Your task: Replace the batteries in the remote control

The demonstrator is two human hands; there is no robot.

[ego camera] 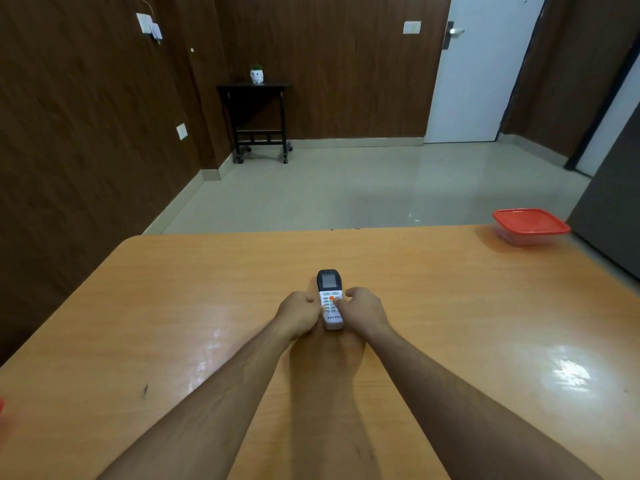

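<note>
A white remote control (330, 292) with a black top, a small screen and an orange button lies face up near the middle of the wooden table (173, 306). My left hand (298, 315) grips its left side, fingers curled against the edge. My right hand (363, 311) grips its right side, thumb over the buttons. Both hands hold its lower half; the black top sticks out beyond them. No batteries are visible.
A clear plastic container with a red lid (530, 225) stands at the table's far right corner. Something red (1, 408) shows at the left edge. Beyond the table are a tiled floor, a small black side table (254, 116) and a white door (485, 71).
</note>
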